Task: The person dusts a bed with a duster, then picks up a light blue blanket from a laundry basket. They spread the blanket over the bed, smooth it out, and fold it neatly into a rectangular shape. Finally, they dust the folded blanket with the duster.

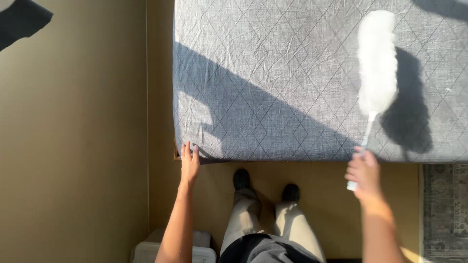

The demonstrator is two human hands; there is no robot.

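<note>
Duster [377, 63], white and fluffy on a pale thin handle, lies over the grey quilted mattress [273, 73] at the upper right of the frame. Right hand [364, 175] at lower right closes its grip around the handle's end, arm reaching up from the bottom edge. Left hand [189, 163] rests flat, fingers together and holding nothing, on the mattress's lower left corner. White box [146, 251] sits at bottom left.

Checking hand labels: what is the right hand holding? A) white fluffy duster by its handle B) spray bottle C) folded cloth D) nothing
A: the right hand grips the handle of a white fluffy duster whose head lies over the grey quilted mattress; the left hand rests at the mattress corner.
</note>
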